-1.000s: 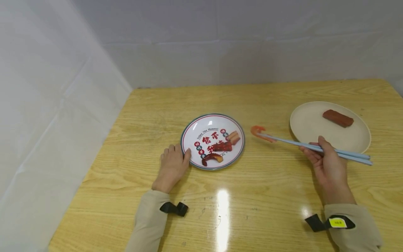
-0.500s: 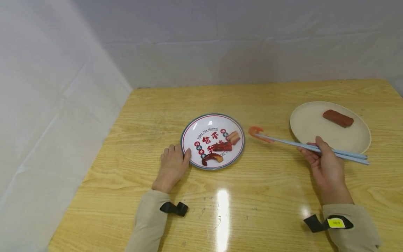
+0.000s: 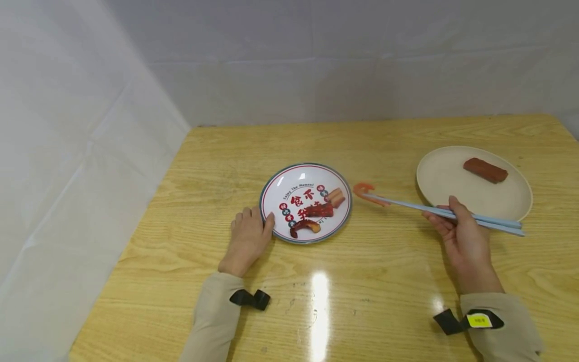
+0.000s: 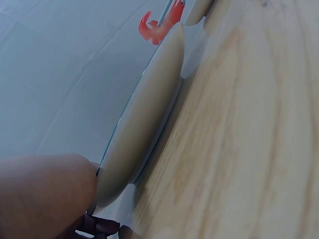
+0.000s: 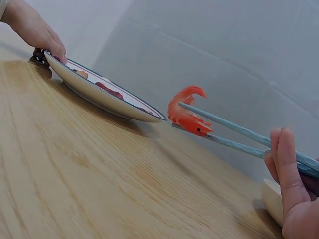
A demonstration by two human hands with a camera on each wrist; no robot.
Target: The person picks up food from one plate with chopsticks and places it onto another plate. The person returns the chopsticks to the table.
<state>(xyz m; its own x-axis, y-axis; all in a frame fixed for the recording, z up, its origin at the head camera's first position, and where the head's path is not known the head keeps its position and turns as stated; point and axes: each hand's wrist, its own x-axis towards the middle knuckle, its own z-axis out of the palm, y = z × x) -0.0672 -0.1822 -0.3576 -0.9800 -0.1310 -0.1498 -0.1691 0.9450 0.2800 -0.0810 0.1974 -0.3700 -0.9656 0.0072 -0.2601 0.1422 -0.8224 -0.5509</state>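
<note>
Well beyond the right grip point(image 3: 468, 241), chopsticks point(image 3: 413, 205) pinch shrimp point(image 5: 184, 118).

The shrimp point(image 5: 180, 117) was orange-red, the chopsticks point(image 3: 407, 204) pale blue; red characters point(image 3: 296, 201) patterned the white plate point(image 3: 282, 183).

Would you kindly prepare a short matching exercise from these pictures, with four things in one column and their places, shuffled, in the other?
Column one
1. Shrimp
2. Left hand
3. Brown block
4. Chopsticks

Column two
A. Held in the right hand
B. Lying on the beige plate
C. Between the tips of the pale blue pair, above the table
D. At the rim of the printed plate, thumb over the edge

Right pairs: 1-C, 2-D, 3-B, 4-A
</note>
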